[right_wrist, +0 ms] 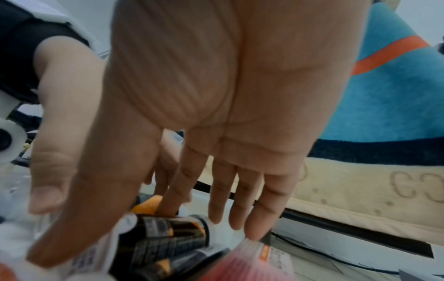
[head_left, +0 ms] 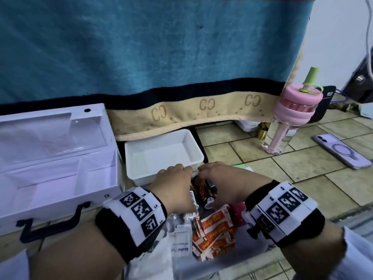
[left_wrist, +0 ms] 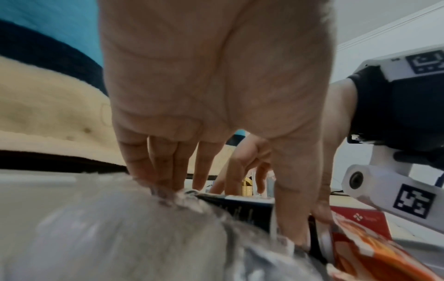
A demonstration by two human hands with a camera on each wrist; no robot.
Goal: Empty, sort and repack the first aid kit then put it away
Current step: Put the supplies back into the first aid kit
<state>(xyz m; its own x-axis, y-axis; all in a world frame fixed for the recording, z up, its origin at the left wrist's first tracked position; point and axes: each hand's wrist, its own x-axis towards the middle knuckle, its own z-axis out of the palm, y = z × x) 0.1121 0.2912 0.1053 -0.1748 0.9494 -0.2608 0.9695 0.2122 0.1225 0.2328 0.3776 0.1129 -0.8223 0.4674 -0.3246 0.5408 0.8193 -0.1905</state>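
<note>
The white first aid box [head_left: 50,201] stands open on the floor at the left, its compartments bare. Beside it sits a white tray [head_left: 161,156] with nothing in it. In front of the tray lies a pile: several black-and-orange cylinders [head_left: 203,193], orange-and-white plaster packets [head_left: 214,233], an alcohol pad sachet [head_left: 180,249] and a pink roll [head_left: 237,213]. My left hand [head_left: 177,178] and right hand [head_left: 224,178] reach down on either side of the cylinders [right_wrist: 168,233], fingers nearly straight and touching them. My left fingers [left_wrist: 163,171] also press on clear plastic wrapping.
A blue towel [head_left: 141,47] hangs behind the box and tray. A pink-lidded bottle [head_left: 290,118] stands at the right on the tiled floor, with a purple phone [head_left: 341,150] lying further right. Cables run along the far right wall.
</note>
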